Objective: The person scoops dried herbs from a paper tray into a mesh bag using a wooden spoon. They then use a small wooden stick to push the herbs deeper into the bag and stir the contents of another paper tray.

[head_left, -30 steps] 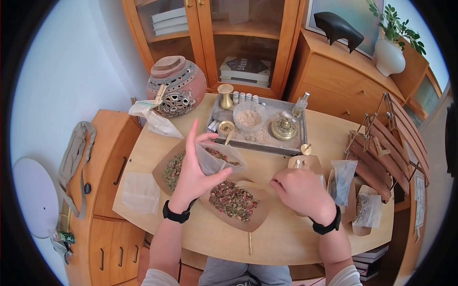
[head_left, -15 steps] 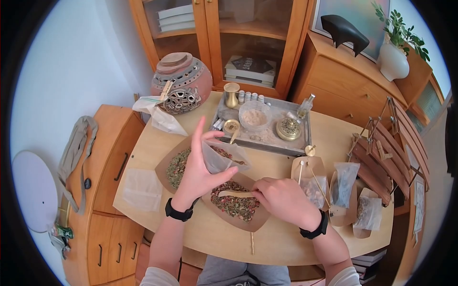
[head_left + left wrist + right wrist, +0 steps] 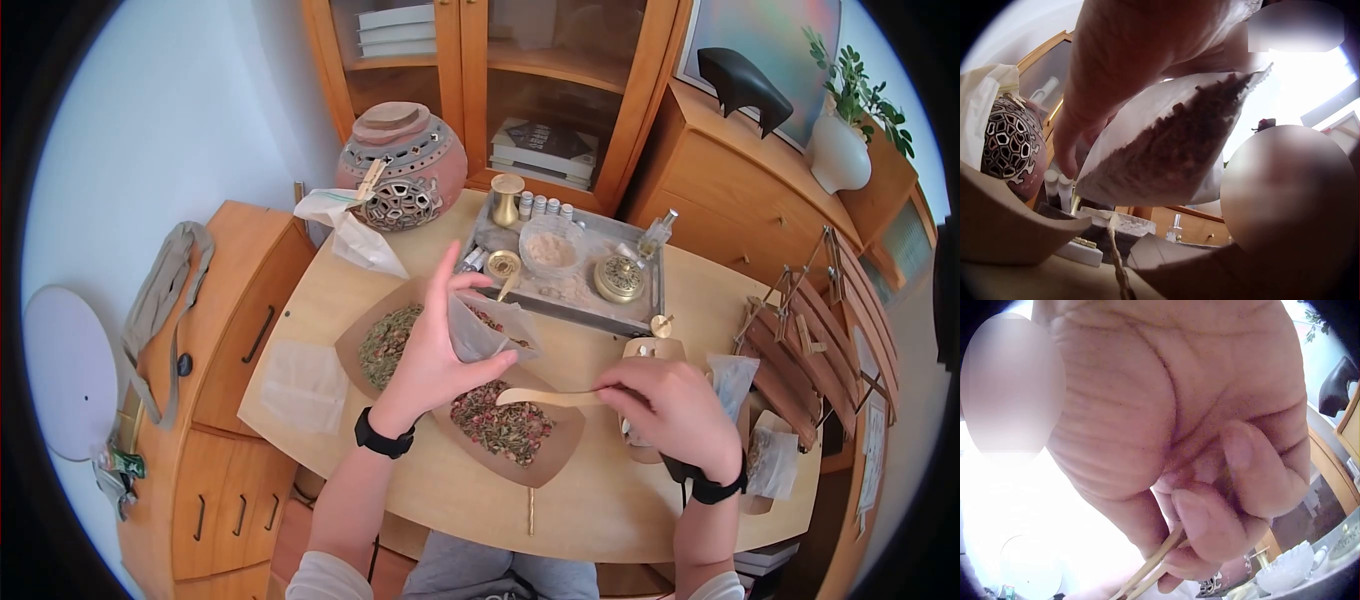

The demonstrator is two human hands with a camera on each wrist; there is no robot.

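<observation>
My left hand (image 3: 430,365) holds a translucent pouch (image 3: 1141,169) with its mouth spread between thumb and fingers. Dark reddish dried petals and herbs show through the pouch wall in the left wrist view. In my right hand (image 3: 675,410) a slim light-wood scoop (image 3: 550,397) is pinched, its curved tip pointing left over a mix of dried rosebuds and green herbs (image 3: 505,425). That mix lies in a brown paper tray (image 3: 570,440) below the pouch. Curled fingers (image 3: 1200,522) hide the scoop's handle end in the right wrist view.
Another brown tray (image 3: 350,350) of green herbs sits at left, beside a flat empty pouch (image 3: 300,385). A grey tray (image 3: 570,312) behind carries a glass bowl (image 3: 552,248), brass vessels and vials. The clay pot (image 3: 400,165) stands back left; a slatted wooden rack (image 3: 820,345) stands right.
My right hand first moved left, bringing the scoop over the mix, and has since shifted back right, its tip still over the tray. The left hand keeps holding the pouch. The head view has shifted slightly.
</observation>
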